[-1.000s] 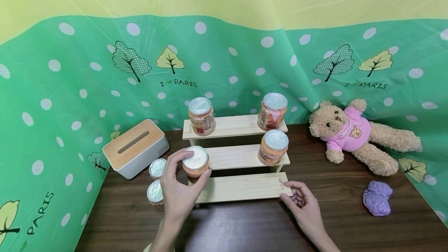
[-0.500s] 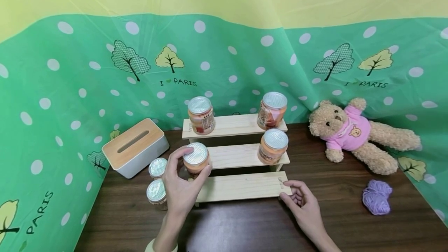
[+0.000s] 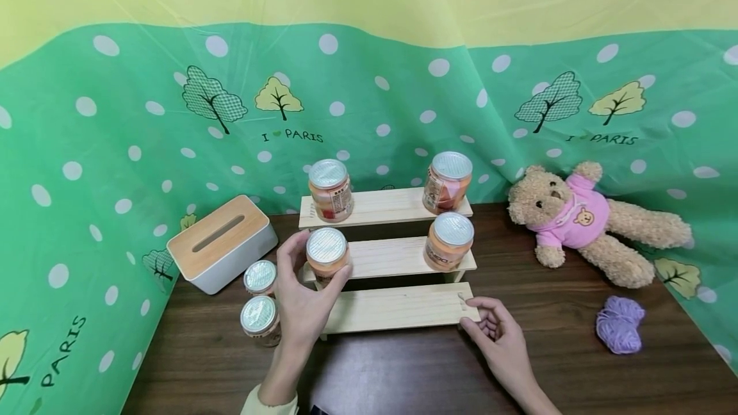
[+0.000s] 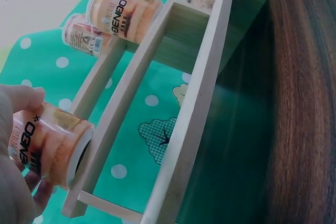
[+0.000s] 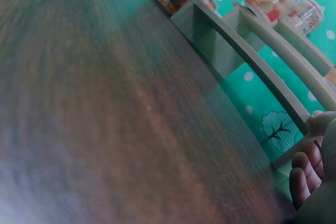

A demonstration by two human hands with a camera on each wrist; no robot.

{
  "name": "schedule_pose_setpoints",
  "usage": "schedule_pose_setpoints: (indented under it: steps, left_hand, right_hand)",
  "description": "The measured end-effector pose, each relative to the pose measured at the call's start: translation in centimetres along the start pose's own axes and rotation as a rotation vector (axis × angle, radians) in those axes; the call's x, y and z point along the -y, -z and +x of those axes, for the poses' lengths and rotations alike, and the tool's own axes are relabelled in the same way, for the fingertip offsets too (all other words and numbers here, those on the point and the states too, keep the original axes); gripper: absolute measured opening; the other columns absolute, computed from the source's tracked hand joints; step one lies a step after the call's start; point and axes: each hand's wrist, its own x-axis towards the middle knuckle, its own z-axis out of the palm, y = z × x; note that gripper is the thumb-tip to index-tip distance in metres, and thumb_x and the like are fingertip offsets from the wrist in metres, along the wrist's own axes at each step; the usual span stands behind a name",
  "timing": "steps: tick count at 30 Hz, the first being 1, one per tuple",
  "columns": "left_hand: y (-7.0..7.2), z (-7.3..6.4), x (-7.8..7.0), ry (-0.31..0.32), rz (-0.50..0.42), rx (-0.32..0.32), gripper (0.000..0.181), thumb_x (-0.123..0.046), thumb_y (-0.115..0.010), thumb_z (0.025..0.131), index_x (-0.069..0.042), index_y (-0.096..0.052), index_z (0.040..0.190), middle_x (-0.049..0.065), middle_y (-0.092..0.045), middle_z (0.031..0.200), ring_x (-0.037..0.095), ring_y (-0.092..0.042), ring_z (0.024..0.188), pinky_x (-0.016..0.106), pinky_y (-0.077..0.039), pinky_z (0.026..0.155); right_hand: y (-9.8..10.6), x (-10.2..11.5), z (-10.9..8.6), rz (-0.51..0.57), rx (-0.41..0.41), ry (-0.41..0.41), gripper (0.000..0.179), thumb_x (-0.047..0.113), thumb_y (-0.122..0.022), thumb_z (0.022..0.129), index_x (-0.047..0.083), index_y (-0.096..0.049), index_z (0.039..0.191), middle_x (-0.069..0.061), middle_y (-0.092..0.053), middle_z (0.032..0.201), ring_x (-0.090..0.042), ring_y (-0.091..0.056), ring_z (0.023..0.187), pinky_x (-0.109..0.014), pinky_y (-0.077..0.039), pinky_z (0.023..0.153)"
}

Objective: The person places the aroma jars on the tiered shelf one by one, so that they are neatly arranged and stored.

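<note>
My left hand (image 3: 302, 300) grips a silver-lidded jar (image 3: 327, 252) with an orange label at the left end of the middle step. In the left wrist view the jar's base (image 4: 79, 156) is right by that step's edge, a little tilted; I cannot tell whether it rests fully on the wood. My right hand (image 3: 500, 338) pinches the right end of the lowest step of the three-step wooden rack (image 3: 398, 308), thumb in front and other fingers curled. One jar (image 3: 449, 242) stands on the middle step's right end. Two jars, a left one (image 3: 331, 191) and a right one (image 3: 448, 182), stand on the top step.
Two more jars, a front one (image 3: 261, 320) and a back one (image 3: 261, 278), stand on the dark table left of the rack. Behind them is a tissue box (image 3: 221, 242). A teddy bear (image 3: 582, 216) and purple yarn (image 3: 619, 325) lie at the right.
My left hand has carried its jar slightly up and back, then a little right, over the middle step's left end. My right hand has kept its hold on the lowest step.
</note>
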Motion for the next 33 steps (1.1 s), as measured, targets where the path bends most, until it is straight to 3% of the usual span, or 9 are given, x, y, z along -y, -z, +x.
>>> schedule_pose_setpoints:
  steps: [9, 24, 33]
  left_hand:
    - [-0.05, -0.01, 0.56, -0.021, 0.085, -0.013, 0.082, -0.012, -0.104, 0.076, -0.007, -0.061, 0.146, 0.011, -0.066, 0.135, 0.020, -0.062, 0.120, 0.029, -0.051, 0.102]
    - [-0.40, 0.29, 0.90, -0.030, 0.084, -0.030, 0.085, -0.013, -0.104, 0.076, -0.004, -0.059, 0.147, 0.015, -0.064, 0.129, 0.022, -0.062, 0.117, 0.028, -0.052, 0.103]
    - [-0.69, 0.52, 0.79, 0.052, 0.045, -0.039, 0.095, -0.007, -0.105, 0.074, 0.001, -0.051, 0.153, 0.016, -0.062, 0.128, 0.022, -0.063, 0.118, 0.022, -0.054, 0.107]
  right_hand:
    - [-0.01, 0.00, 0.06, 0.005, 0.002, 0.012, 0.036, -0.017, -0.078, 0.093, -0.004, -0.069, 0.125, 0.004, -0.060, 0.080, -0.004, -0.053, 0.065, -0.028, -0.046, 0.053]
    - [0.01, 0.08, -0.03, -0.006, -0.006, -0.011, 0.036, -0.016, -0.079, 0.093, -0.004, -0.069, 0.125, 0.004, -0.060, 0.079, -0.004, -0.054, 0.065, -0.027, -0.046, 0.054]
    - [-0.03, -0.03, 0.01, -0.006, -0.005, 0.001, 0.036, -0.016, -0.079, 0.093, -0.003, -0.070, 0.125, 0.004, -0.061, 0.080, -0.004, -0.055, 0.065, -0.026, -0.047, 0.054]
